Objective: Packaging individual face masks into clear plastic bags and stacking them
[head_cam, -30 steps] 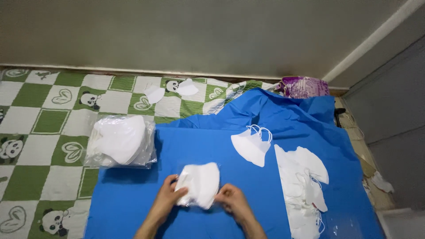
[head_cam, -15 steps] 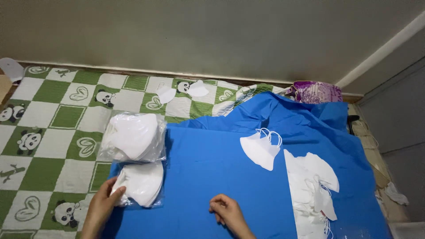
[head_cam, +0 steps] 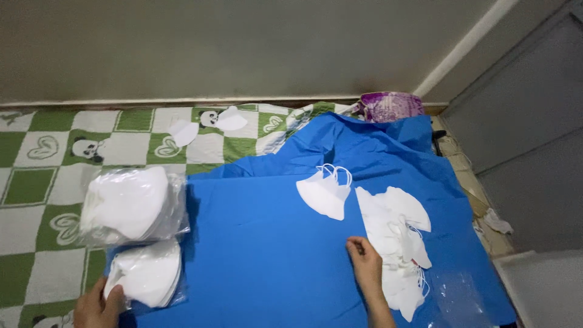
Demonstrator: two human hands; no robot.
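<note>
1. Floor scene: blue sheet spread over a green-and-white checked mat, with a plain wall beyond the hands and a grey panel to the right.
2. Left hand, at the lower left edge of view, grips the near edge of a bagged stack of white masks; fingers are closed on the wrapper, the thumb side partly cut off by the frame.
3. Right hand rests on the sheet, fingers curled loosely and holding nothing (whether the fingertips touch any mask cannot be told).
4. Loose pile of masks lies just beside the right hand, on its right; its long axis runs away from the person, from near the wrist outward past the fingertips. The right hand is far nearer to it than the left.
5. Single mask, ear loops pointing away, lies ahead of the right hand and slightly to its left, apart from the pile.
6. Second bagged stack sits just beyond the one in the left hand, touching or nearly touching it.
7. Two stray masks lie well ahead of the left hand on the mat; a purple bundle lies by the wall, far beyond the right hand.
</note>
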